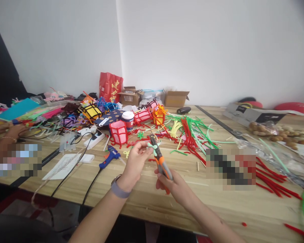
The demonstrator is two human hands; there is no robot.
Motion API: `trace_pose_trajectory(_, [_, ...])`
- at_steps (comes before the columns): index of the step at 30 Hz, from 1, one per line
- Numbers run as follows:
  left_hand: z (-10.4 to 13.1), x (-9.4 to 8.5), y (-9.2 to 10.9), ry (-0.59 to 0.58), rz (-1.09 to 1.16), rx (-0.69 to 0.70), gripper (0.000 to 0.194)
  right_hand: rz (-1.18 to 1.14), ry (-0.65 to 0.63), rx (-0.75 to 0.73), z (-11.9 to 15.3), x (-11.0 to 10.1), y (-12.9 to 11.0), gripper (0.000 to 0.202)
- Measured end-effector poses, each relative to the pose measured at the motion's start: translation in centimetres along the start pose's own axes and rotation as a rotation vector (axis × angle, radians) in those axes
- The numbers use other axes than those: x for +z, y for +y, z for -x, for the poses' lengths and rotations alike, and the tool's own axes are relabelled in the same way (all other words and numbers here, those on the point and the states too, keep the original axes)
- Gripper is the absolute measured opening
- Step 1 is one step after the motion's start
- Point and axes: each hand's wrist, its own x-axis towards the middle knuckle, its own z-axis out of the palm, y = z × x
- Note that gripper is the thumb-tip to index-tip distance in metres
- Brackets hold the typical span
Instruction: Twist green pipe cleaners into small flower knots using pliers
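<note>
My left hand (136,158), with a watch on its wrist, pinches a small mint-green pipe-cleaner shape (152,146) above the middle of the table. In my right hand (171,184) are pliers (162,163) with orange and grey handles. Their dark jaws point up and away from me and touch or overlap the mint-green shape; whether they are closed on it I cannot tell. Just beyond lies a small green pipe-cleaner flower (140,135). A blue glue gun (109,157) rests to the left of my left hand.
Pink-and-red lanterns (118,132), a paper cup (128,118) and a power strip (94,140) stand behind. Red pipe cleaners (190,138) and green ones spread at the right. Cables cross the left front edge. Another person's hand (11,133) is at far left.
</note>
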Motion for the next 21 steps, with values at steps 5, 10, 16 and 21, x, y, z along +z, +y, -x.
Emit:
trace_pose_trajectory(5, [0.6, -0.2, -0.2, 0.002, -0.039, 0.062, 0.021, 0.163, 0.126, -0.164, 0.4, -0.3, 0.2, 0.018])
trace_pose_trajectory(10, [0.3, -1.6, 0.3, -0.155, -0.101, 0.195, 0.013, 0.149, -0.019, -0.106, 1.8, -1.1, -1.3, 0.019])
trace_pose_trajectory(16, [-0.5, -2.7, 1.5, -0.337, -0.111, 0.154, 0.007, 0.052, -0.16, -0.067, 3.0, -1.4, -2.9, 0.027])
trace_pose_trajectory(21, [-0.7, -3.1, 2.3, -0.407, -0.189, 0.157, 0.005, 0.075, -0.154, -0.03, 3.2, -1.3, -3.1, 0.023])
